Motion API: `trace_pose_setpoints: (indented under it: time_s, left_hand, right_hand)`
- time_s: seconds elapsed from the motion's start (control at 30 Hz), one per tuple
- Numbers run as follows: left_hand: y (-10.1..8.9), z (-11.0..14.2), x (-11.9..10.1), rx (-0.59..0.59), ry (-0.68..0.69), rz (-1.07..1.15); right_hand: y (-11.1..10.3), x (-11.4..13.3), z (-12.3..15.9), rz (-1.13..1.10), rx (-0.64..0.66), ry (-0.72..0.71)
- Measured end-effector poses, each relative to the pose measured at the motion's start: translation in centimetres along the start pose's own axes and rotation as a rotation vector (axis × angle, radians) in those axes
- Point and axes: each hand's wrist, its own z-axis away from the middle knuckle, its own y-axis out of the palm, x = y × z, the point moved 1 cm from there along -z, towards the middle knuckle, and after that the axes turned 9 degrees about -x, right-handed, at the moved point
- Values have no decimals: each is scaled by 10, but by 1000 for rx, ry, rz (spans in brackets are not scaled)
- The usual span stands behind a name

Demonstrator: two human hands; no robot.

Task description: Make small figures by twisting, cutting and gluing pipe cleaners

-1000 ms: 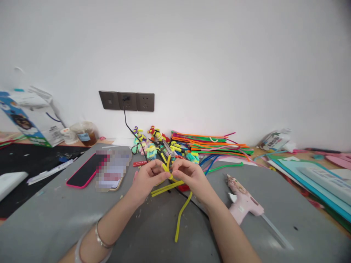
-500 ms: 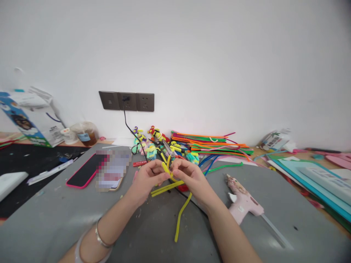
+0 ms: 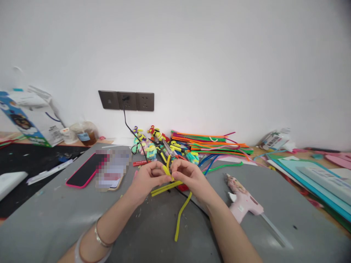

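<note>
My left hand and my right hand meet over the middle of the grey table, thumbs and fingers pinched on a bent yellow pipe cleaner. Its short ends stick up between the fingertips; the part inside my fingers is hidden. Below my hands, more straight yellow pipe cleaners lie on the table. A longer yellow pipe cleaner trails down from under my right hand toward me; whether it joins the held piece I cannot tell. A red object shows partly behind my right hand.
A pink glue gun with a glue stick lies at right. Two phones, one a pink-edged phone, lie at left. Behind my hands are small pipe-cleaner figures, pliers and a coloured pipe-cleaner bundle. A black cord runs from the wall socket.
My fingertips have shifted slightly around the yellow pipe cleaner, and my left thumb has moved a little right toward my right hand. The things on the table have stayed in place.
</note>
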Motion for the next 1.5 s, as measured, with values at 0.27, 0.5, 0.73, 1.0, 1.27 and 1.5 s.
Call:
trace_pose_setpoints:
  time_s: [0.27,0.5,0.73,1.0,1.27,1.5]
  left_hand:
    - [1,-2,0,23,33,-26]
    - [2,4,-3,101,-43,-55]
    - [1,-1,-1,12,79,-94]
    - [-4,-1,0,-161,330,-525]
    - [-4,0,-1,-156,436,-792]
    - [-3,0,-3,-160,453,-770]
  right_hand:
    - [-4,-4,0,-41,15,56]
    - [-4,-1,1,-66,67,99]
    - [-4,-3,-4,-6,-71,33]
    - [-5,-11,-6,175,-182,-84]
    - [0,-9,-4,451,-165,-236]
    - [4,-6,-2,523,-96,-243]
